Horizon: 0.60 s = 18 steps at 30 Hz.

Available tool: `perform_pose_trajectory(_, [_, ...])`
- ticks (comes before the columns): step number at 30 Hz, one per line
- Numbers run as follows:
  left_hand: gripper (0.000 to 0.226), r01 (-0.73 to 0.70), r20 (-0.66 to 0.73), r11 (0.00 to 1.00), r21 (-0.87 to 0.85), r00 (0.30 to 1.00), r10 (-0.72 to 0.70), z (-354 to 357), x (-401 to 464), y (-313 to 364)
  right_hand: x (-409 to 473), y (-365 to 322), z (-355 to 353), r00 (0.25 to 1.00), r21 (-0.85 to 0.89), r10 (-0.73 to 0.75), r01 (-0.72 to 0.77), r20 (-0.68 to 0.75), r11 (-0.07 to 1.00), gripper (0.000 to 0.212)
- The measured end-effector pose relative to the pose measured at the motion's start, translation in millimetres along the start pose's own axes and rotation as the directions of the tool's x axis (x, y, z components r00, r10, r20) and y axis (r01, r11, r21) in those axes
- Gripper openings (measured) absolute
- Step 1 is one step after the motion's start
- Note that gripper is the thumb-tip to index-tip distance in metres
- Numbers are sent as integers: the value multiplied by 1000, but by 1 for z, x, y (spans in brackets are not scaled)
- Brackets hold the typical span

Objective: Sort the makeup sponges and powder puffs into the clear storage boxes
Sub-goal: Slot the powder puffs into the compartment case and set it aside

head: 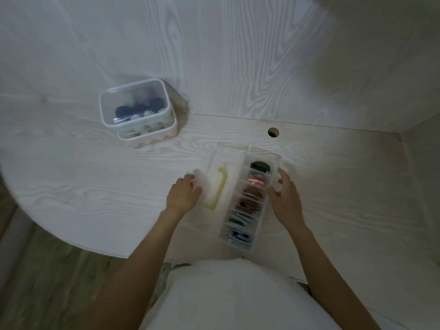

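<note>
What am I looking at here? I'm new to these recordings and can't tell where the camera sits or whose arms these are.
There is no machine here: a person wears a wide-angle camera on the head, looking forward and down, so the arms at the bottom are the person's own. That is the only picture.

They stand at a pale wooden desk. Far left is a stack of two clear boxes; the upper one holds rounded dark and pale sponges. In front of the person lies a long clear divided box, its compartments filled with flat puffs. Beside it is its clear lid, with a yellow handle.

The left hand rests on the lid's edge; the blur hides whether it grips. The right hand hovers at the divided box's right side, fingers relaxed, holding nothing I can make out.
</note>
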<state>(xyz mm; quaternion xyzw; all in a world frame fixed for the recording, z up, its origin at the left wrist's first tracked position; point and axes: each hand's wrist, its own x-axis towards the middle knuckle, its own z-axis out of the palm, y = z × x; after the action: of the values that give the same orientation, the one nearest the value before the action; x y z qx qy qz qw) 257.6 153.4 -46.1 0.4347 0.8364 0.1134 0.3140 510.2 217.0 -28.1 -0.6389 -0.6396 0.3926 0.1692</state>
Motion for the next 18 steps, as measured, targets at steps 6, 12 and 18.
perform_pose_trajectory(6, [29,-42,-25,997,-68,999,40,-4,-16,-1,-25,0,7,971,284,178,-217,157,934,55])
perform_pose_trajectory(12, [27,-251,-247,931,-265,951,186,-46,-52,46,-39,-9,12,962,472,128,-231,241,851,45])
perform_pose_trajectory(18, [53,-525,-86,833,177,835,544,6,-77,66,-34,-3,-1,982,461,159,-186,97,868,30])
